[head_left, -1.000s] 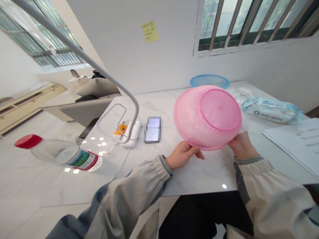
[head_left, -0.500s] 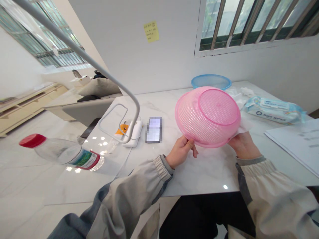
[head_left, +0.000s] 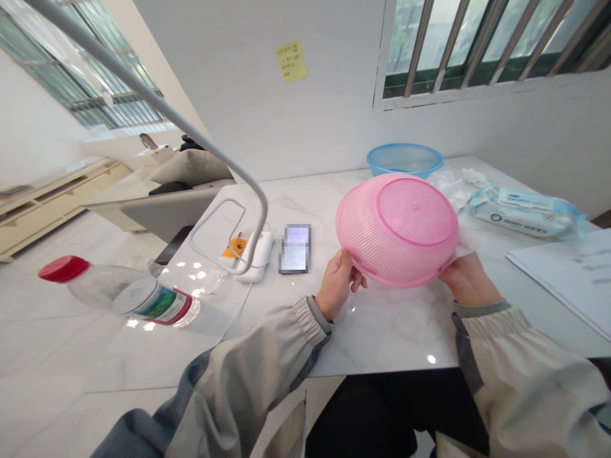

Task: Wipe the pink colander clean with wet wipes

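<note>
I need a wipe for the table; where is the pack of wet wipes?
The pack of wet wipes lies at the table's far right, behind the pink basket, right of the blue basin.

Both arms wear a light beige jacket with grey-blue panels along the sleeves and gathered elastic cuffs. Left hand [head_left: 337, 282] and right hand [head_left: 465, 281] are bare. Dark trousers show at lower centre.

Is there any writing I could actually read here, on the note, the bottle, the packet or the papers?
No text can be read.
Yellow sticky note: handwriting, too small.
Bottle label: print, too blurred.
Wipes packet: blue lettering, too blurred.
Papers: grey lines, too faint.
Phone screen: blurred out.
Pink basket, held by left hand and right hand: no writing visible.
</note>
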The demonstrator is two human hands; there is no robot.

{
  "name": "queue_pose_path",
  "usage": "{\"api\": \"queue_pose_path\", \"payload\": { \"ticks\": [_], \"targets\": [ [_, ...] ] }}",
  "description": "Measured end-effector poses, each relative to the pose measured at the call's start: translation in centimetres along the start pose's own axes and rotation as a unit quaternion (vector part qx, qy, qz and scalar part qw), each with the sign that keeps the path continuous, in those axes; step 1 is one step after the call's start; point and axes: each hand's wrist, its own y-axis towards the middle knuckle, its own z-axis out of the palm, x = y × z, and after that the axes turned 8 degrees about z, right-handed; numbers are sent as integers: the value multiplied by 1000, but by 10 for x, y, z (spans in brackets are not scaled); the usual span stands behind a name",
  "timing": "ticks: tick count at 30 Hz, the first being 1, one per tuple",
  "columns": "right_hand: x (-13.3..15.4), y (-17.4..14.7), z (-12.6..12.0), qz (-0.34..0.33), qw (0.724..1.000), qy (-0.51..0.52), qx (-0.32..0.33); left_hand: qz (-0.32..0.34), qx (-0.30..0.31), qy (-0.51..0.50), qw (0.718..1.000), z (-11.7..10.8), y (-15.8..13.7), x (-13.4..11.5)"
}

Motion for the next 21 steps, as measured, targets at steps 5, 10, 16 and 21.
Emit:
{"api": "queue_pose_path", "payload": {
  "ticks": [5,10,16,21],
  "targets": [
    [2,7,-5,-24,999,19,-27,-51,26,4,998,0,-1,1],
    [3,8,-4,-43,998,34,-44,-82,48,-13,995,1,1,-2],
    [3,7,-3,-47,997,28,-51,-94,62,-36,993,2,0,-4],
    [3,6,-3,-57,996,27,-57,-84,76,-48,992,2,0,-3]
  ]
}}
